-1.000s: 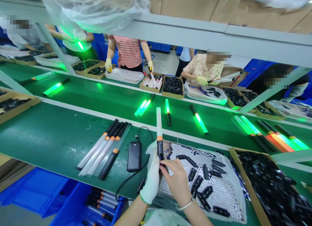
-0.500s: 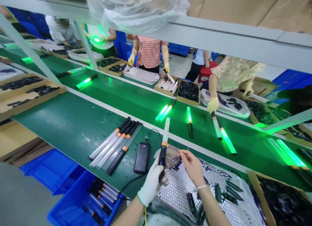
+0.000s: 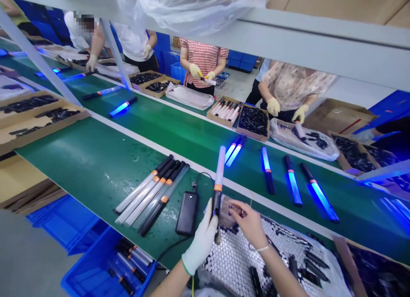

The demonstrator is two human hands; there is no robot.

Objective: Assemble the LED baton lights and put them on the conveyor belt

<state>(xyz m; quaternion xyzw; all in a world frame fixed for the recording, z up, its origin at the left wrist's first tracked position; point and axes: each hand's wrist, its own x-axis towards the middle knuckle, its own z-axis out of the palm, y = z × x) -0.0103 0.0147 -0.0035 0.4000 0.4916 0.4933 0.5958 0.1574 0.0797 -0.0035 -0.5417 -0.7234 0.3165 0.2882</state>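
My left hand (image 3: 202, 235), in a white glove, grips a light stick (image 3: 219, 173) by its black handle. The stick stands nearly upright, with a pale tube and an orange band. My bare right hand (image 3: 248, 222) is closed in a pinch just right of that handle. A small dark blue battery (image 3: 230, 207) shows at its fingertips, partly hidden. Beneath both hands lies a tray of batteries (image 3: 227, 250) packed on end, with loose black handle parts (image 3: 315, 267) on top. Several light sticks (image 3: 150, 190) rest side by side to the left, next to a black power bank (image 3: 186, 212) with a cable.
Beyond the worktop runs a green conveyor belt (image 3: 173, 126) carrying sticks glowing blue (image 3: 265, 160). Co-workers in gloves (image 3: 205, 70) stand across it behind boxes of parts (image 3: 253, 121). A blue bin (image 3: 105, 263) sits below left; a cardboard box (image 3: 346, 254) stands at right. A shelf (image 3: 320, 32) spans overhead.
The glowing sticks have turned from green to blue. My right fingers have closed on a battery near the handle. Across the belt, a co-worker's hand has drawn back from a stick.
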